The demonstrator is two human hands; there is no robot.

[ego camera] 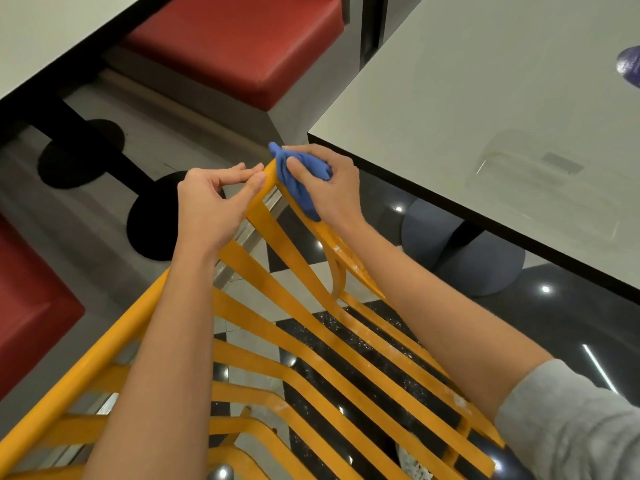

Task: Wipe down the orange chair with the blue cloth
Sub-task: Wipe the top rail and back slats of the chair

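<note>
Orange chair slats run away; blue cloth atop

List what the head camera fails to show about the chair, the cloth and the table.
- Orange chair: its legs and lower part are cut off by the bottom edge; both forearms cover some slats.
- Blue cloth: part is bunched inside the right hand, so its full shape is hidden.
- Dark blue object on the white table: cut by the right edge, unidentifiable.
</note>
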